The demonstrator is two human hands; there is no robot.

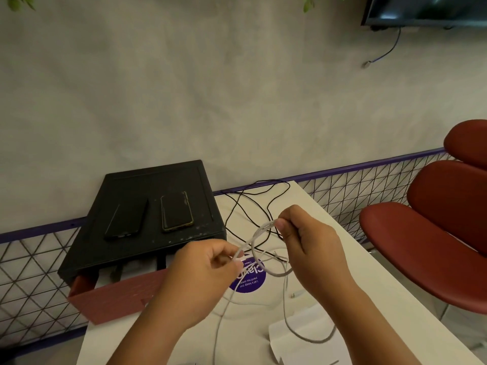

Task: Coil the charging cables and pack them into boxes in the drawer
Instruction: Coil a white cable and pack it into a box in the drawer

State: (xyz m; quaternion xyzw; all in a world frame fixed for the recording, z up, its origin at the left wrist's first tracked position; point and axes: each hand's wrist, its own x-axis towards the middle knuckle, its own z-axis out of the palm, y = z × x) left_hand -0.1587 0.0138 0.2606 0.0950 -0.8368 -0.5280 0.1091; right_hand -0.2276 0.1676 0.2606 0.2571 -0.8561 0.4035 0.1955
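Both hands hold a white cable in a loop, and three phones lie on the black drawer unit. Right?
Not quite. The head view shows two phones, not three, on the black drawer unit. The left hand and right hand do hold the white cable in a loop.

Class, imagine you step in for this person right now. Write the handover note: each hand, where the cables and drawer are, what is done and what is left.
Left hand: pinches the white cable at the loop's lower side.
Right hand: grips the top of the loop.
White cable: a few turns formed, with a long tail loose on the table.
Black cable: uncoiled, at the table's far end.
Red drawer: open; its contents are unclear.
Done: coiling has begun.
Left: finish the white coil, coil the black cable, then box both in the drawer.
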